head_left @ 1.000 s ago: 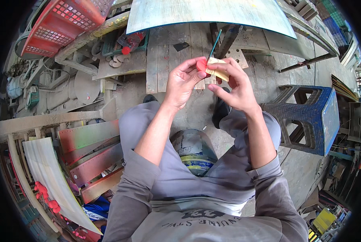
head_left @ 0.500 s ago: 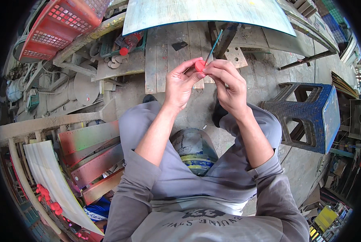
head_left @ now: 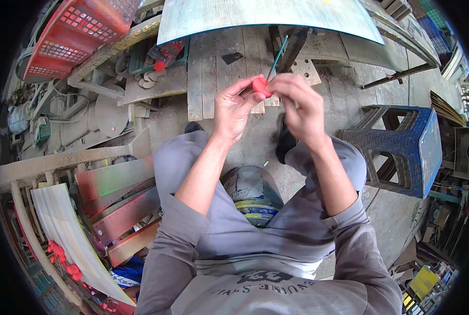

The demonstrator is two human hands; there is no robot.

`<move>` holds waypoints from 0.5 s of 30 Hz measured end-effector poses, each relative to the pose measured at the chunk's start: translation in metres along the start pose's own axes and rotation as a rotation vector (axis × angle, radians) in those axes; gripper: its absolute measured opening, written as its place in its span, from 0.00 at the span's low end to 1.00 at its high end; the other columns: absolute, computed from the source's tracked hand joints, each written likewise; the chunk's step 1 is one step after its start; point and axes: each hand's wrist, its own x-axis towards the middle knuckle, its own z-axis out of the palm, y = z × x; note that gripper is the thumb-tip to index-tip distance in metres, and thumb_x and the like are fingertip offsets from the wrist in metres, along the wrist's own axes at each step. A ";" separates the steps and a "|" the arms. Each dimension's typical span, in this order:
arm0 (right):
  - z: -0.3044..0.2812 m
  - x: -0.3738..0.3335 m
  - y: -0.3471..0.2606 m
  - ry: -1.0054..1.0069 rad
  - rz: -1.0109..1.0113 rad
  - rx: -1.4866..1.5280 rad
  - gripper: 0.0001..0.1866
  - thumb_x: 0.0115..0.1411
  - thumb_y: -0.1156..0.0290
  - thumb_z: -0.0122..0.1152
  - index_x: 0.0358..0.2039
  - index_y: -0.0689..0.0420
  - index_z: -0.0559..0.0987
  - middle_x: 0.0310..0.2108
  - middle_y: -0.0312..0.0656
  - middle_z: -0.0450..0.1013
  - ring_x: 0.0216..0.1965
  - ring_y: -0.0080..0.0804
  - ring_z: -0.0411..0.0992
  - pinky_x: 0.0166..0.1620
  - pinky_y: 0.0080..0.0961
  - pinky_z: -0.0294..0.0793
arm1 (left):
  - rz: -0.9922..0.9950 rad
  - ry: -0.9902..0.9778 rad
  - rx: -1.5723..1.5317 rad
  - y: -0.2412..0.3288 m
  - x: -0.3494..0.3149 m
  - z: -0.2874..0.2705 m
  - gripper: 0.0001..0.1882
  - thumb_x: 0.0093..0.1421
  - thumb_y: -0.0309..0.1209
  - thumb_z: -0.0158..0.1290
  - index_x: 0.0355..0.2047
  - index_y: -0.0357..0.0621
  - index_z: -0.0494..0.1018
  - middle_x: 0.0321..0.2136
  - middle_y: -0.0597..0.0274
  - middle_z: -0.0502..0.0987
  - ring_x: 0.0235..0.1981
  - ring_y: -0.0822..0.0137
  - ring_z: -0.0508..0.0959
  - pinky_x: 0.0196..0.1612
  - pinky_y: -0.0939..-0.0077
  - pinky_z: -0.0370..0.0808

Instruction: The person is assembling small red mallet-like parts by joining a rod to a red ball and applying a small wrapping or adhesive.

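Observation:
Between the thumb and fingers of my left hand (head_left: 230, 109) is a small, round, bright red piece (head_left: 262, 87). A thin stick (head_left: 279, 55), teal along its upper part, rises from beside the red piece and leans up to the right. My right hand (head_left: 304, 110) is just right of the piece, with its fingers bent toward it. Motion smears those fingers, so whether they touch the piece or hold anything does not show. Both hands are raised beyond my knees, over the floor.
Ahead stands a table with a pale, blue-edged top (head_left: 266, 18). A blue plastic stool (head_left: 397, 144) is at the right. To the left are a red basket (head_left: 77, 39) and a pale board (head_left: 69, 231) bearing several red pieces. A paint-stained bucket (head_left: 250, 194) sits between my legs.
My right hand has shifted slightly right and its fingers have moved off their pinch at the red piece, now blurred. The left hand keeps its hold.

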 end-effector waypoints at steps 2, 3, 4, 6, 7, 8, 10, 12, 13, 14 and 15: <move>0.002 -0.002 -0.005 -0.005 -0.080 0.008 0.10 0.49 0.89 0.55 0.32 0.64 0.77 0.35 0.45 0.74 0.39 0.38 0.73 0.43 0.25 0.72 | 0.004 -0.010 0.005 -0.001 0.002 -0.001 0.21 0.53 0.23 0.59 0.48 0.33 0.71 0.43 0.56 0.76 0.43 0.70 0.76 0.50 0.77 0.72; 0.001 -0.002 -0.004 -0.002 -0.078 0.010 0.10 0.49 0.89 0.55 0.32 0.64 0.77 0.35 0.45 0.74 0.39 0.38 0.73 0.43 0.25 0.72 | -0.001 -0.019 -0.024 0.001 0.001 0.001 0.21 0.54 0.23 0.59 0.48 0.33 0.71 0.43 0.56 0.76 0.44 0.70 0.76 0.50 0.77 0.72; -0.002 -0.001 -0.002 -0.002 -0.055 -0.018 0.11 0.49 0.90 0.55 0.32 0.64 0.77 0.35 0.45 0.74 0.40 0.38 0.73 0.43 0.25 0.72 | -0.006 -0.029 -0.052 0.002 0.000 0.002 0.21 0.54 0.23 0.59 0.48 0.33 0.71 0.43 0.56 0.76 0.44 0.70 0.76 0.51 0.77 0.72; -0.004 0.002 0.005 0.019 0.040 -0.044 0.12 0.48 0.90 0.55 0.32 0.64 0.77 0.35 0.45 0.74 0.39 0.38 0.73 0.43 0.25 0.72 | -0.020 -0.039 -0.061 0.003 -0.001 0.004 0.21 0.54 0.23 0.59 0.49 0.33 0.71 0.43 0.56 0.76 0.44 0.70 0.76 0.51 0.76 0.72; -0.004 0.001 0.006 0.022 0.040 -0.046 0.12 0.48 0.90 0.55 0.32 0.64 0.77 0.35 0.45 0.74 0.39 0.38 0.73 0.43 0.25 0.72 | -0.032 -0.049 -0.073 0.003 0.000 0.005 0.21 0.54 0.23 0.59 0.49 0.33 0.71 0.43 0.56 0.76 0.44 0.69 0.76 0.52 0.76 0.72; -0.004 0.000 0.004 0.019 -0.008 -0.047 0.12 0.48 0.90 0.55 0.32 0.63 0.77 0.35 0.45 0.74 0.39 0.38 0.73 0.43 0.25 0.72 | -0.033 -0.052 -0.073 0.002 0.000 0.004 0.21 0.54 0.23 0.59 0.49 0.33 0.71 0.43 0.56 0.76 0.44 0.69 0.76 0.52 0.76 0.72; -0.001 -0.001 -0.006 -0.009 -0.103 -0.031 0.11 0.48 0.90 0.54 0.32 0.63 0.77 0.35 0.45 0.74 0.38 0.37 0.74 0.42 0.25 0.72 | -0.020 -0.014 -0.028 0.002 0.000 0.001 0.21 0.55 0.24 0.58 0.49 0.33 0.70 0.43 0.55 0.76 0.44 0.69 0.76 0.52 0.76 0.72; -0.002 -0.001 -0.002 0.008 -0.074 -0.048 0.11 0.48 0.90 0.54 0.31 0.63 0.77 0.35 0.45 0.74 0.38 0.37 0.74 0.42 0.25 0.72 | -0.021 -0.033 -0.045 0.002 0.002 0.003 0.21 0.55 0.24 0.58 0.50 0.33 0.70 0.43 0.55 0.76 0.44 0.69 0.76 0.52 0.75 0.72; -0.003 -0.002 0.001 0.025 -0.042 -0.068 0.11 0.48 0.90 0.54 0.31 0.63 0.77 0.34 0.45 0.74 0.39 0.37 0.74 0.42 0.26 0.72 | -0.025 -0.052 -0.064 0.003 0.001 0.005 0.21 0.56 0.25 0.58 0.50 0.33 0.70 0.43 0.55 0.76 0.44 0.69 0.76 0.52 0.75 0.72; -0.003 -0.001 0.006 0.037 0.022 -0.073 0.12 0.48 0.90 0.54 0.32 0.63 0.77 0.34 0.45 0.74 0.39 0.38 0.73 0.42 0.26 0.72 | -0.034 -0.053 -0.065 0.002 -0.001 0.005 0.21 0.56 0.25 0.58 0.50 0.33 0.70 0.43 0.55 0.76 0.44 0.69 0.76 0.52 0.75 0.72; -0.003 -0.001 0.006 0.039 0.022 -0.074 0.12 0.48 0.90 0.54 0.32 0.63 0.77 0.34 0.45 0.74 0.39 0.38 0.73 0.42 0.26 0.72 | -0.039 -0.055 -0.087 0.003 0.000 0.005 0.21 0.56 0.25 0.57 0.50 0.33 0.69 0.43 0.55 0.76 0.45 0.69 0.76 0.52 0.75 0.72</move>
